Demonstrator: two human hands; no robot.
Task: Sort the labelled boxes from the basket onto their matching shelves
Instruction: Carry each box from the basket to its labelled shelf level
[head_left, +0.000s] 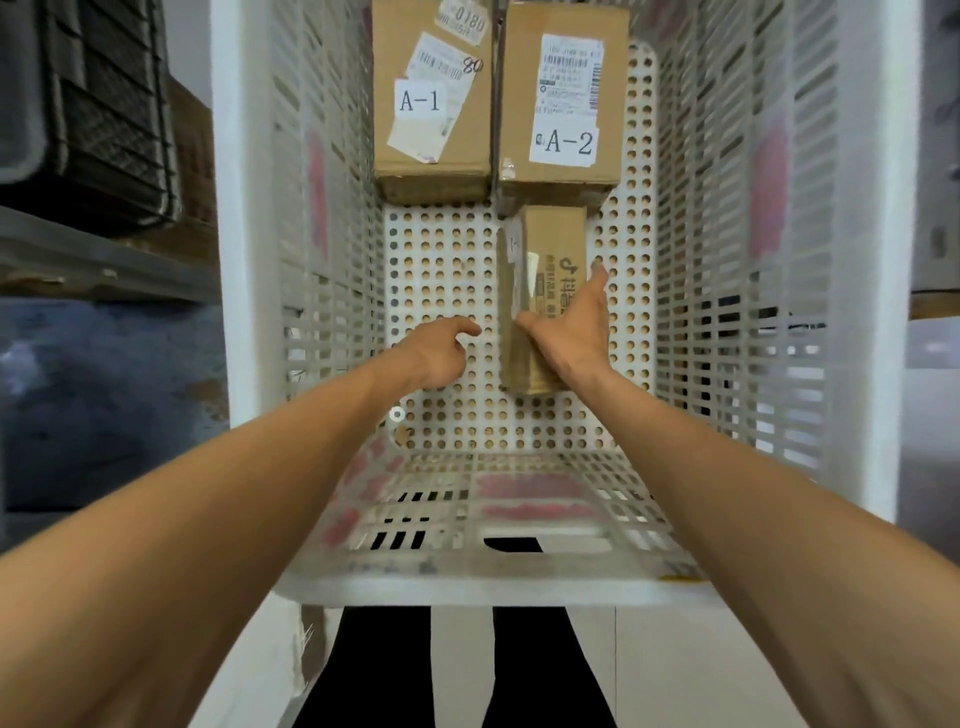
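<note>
While the right hand spread open over a small box, left hand slack and empty, A-1 and A-2 lay unsorted in the basket too.

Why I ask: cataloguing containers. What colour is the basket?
The basket is white, with faded pink patches on its walls; best seen in head view.

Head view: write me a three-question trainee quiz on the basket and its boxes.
1. True or false: the A-1 box lies left of the A-2 box.
2. Which of the hands touches the narrow box? A left, B right, C neither.
3. Fill in: the white basket holds ___ boxes.
Key: 1 true; 2 B, the right hand; 3 three.
</note>
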